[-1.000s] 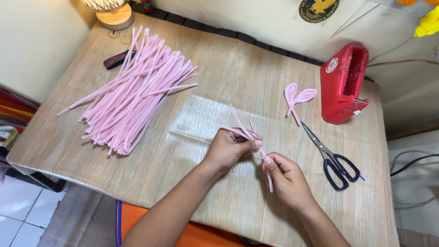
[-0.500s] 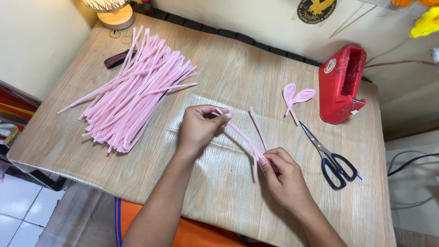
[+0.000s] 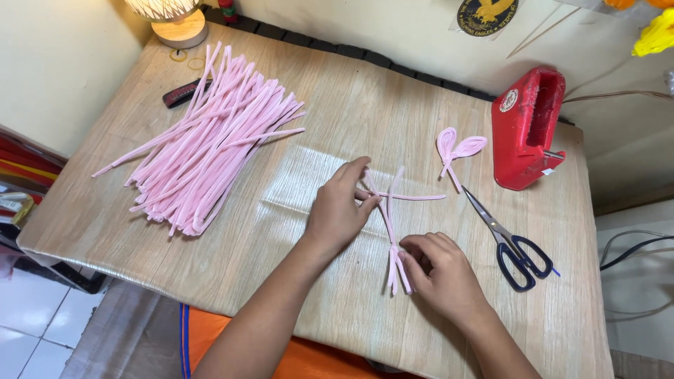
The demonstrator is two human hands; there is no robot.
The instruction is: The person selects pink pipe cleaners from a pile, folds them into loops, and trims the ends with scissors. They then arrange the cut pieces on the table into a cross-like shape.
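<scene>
A small bundle of pink pipe cleaners (image 3: 393,231) lies on the wooden table (image 3: 337,105), twisted together at its lower end and fanning out at the top. My right hand (image 3: 442,277) pinches the twisted lower end against the table. My left hand (image 3: 340,207) rests on the spread upper strands, its fingers bending one strand sideways. A large pile of straight pink pipe cleaners (image 3: 210,140) lies at the left of the table.
A finished two-loop pink shape (image 3: 456,149) lies near the red tape dispenser (image 3: 526,130) at the right. Black-handled scissors (image 3: 509,242) lie beside my right hand. A lamp base (image 3: 175,24) and a dark flat object (image 3: 184,91) sit at the back left.
The bundle has come down from mid-air onto the table. My left hand slid up along the strands and spread them, one now pointing right. My right hand has kept hold of the twisted end.
</scene>
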